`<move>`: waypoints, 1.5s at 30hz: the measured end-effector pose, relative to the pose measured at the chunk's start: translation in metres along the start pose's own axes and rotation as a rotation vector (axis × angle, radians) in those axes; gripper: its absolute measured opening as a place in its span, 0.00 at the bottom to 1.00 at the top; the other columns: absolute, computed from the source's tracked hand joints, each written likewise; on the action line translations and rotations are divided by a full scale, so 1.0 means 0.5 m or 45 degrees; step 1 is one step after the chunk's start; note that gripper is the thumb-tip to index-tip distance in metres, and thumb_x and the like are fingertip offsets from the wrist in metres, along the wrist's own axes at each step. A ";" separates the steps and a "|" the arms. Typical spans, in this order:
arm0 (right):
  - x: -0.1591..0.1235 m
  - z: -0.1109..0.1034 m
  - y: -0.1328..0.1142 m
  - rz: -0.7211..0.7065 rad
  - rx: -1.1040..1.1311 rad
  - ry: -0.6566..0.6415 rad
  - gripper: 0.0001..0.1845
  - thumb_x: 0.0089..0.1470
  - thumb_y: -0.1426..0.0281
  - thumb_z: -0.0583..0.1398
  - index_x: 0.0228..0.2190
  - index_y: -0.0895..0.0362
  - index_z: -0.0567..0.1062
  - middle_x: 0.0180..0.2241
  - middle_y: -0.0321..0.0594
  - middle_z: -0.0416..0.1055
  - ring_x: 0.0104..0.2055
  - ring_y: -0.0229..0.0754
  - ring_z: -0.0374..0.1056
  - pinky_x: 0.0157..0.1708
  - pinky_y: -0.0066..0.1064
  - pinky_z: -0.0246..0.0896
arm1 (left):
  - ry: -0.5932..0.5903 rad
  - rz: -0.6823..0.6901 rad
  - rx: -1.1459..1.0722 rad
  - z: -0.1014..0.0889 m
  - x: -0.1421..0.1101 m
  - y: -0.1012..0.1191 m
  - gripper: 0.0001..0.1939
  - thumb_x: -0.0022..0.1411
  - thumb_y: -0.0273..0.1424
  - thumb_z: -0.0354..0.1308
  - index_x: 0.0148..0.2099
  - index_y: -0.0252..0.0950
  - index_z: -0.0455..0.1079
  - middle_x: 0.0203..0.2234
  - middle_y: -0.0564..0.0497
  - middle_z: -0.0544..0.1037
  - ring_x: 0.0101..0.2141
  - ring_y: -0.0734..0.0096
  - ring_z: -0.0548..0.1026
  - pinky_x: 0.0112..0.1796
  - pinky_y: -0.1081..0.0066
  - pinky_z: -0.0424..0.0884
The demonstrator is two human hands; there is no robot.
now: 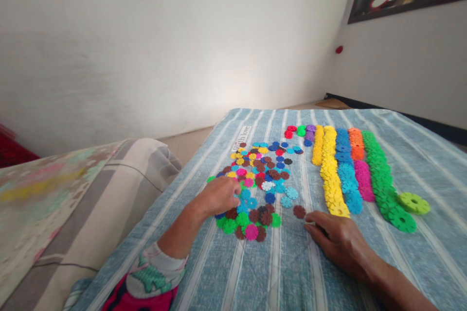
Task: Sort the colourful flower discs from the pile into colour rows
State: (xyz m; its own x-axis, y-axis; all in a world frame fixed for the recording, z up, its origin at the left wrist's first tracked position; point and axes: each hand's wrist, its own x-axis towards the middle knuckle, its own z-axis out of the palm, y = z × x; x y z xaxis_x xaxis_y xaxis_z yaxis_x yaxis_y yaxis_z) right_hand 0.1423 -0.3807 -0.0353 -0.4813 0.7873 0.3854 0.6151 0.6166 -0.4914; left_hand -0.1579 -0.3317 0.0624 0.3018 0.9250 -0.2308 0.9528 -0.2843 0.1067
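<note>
Small notched plastic discs in mixed colours lie in a loose pile (251, 202) on the striped blue cloth (270, 277). Over the near left part of that pile is my left hand (221, 195), its fingers curled down among the discs; what they pinch, if anything, is hidden. To the right of the pile, my right hand (337, 240) is low over the cloth with thumb and forefinger pressed together. A pale sliver shows at these fingertips, too small to name. Just beyond them lies a single brown disc (299, 212).
Overlapping discs form rows by colour at the right: yellow (331, 175), blue (345, 155), light blue (349, 185), orange (356, 143), pink (364, 181) and green (379, 170). A yellow-green disc (414, 202) lies beside them. Patterned bedding (120, 194) is at the left.
</note>
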 end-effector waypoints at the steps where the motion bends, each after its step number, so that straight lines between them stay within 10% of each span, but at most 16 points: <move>1: 0.000 0.000 0.000 0.000 -0.006 -0.006 0.10 0.64 0.67 0.50 0.36 0.52 0.72 0.27 0.35 0.75 0.28 0.41 0.74 0.26 0.28 0.61 | -0.036 0.006 -0.006 -0.001 -0.001 0.002 0.06 0.48 0.27 0.56 0.21 0.36 0.65 0.18 0.54 0.67 0.23 0.71 0.65 0.26 0.70 0.53; 24: 0.004 -0.008 -0.008 0.033 0.007 -0.041 0.12 0.64 0.67 0.50 0.36 0.53 0.72 0.29 0.37 0.76 0.30 0.42 0.75 0.27 0.29 0.63 | -0.186 0.047 -0.369 0.004 0.000 0.006 0.07 0.45 0.27 0.57 0.22 0.35 0.60 0.17 0.58 0.64 0.22 0.77 0.62 0.25 0.74 0.52; 45: 0.006 -0.013 -0.013 0.038 0.001 -0.031 0.11 0.63 0.68 0.50 0.35 0.52 0.73 0.29 0.36 0.77 0.30 0.43 0.75 0.27 0.30 0.64 | 0.073 -0.050 -0.386 0.041 0.032 -0.005 0.03 0.51 0.29 0.56 0.31 0.36 0.66 0.16 0.59 0.63 0.22 0.75 0.63 0.27 0.74 0.54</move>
State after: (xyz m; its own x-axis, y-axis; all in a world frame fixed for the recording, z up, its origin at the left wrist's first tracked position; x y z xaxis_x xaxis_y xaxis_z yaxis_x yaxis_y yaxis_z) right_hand 0.1408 -0.3825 -0.0259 -0.4777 0.8052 0.3514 0.6292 0.5927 -0.5028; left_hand -0.1549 -0.3212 0.0387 0.2542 0.9490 -0.1864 0.9079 -0.1677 0.3843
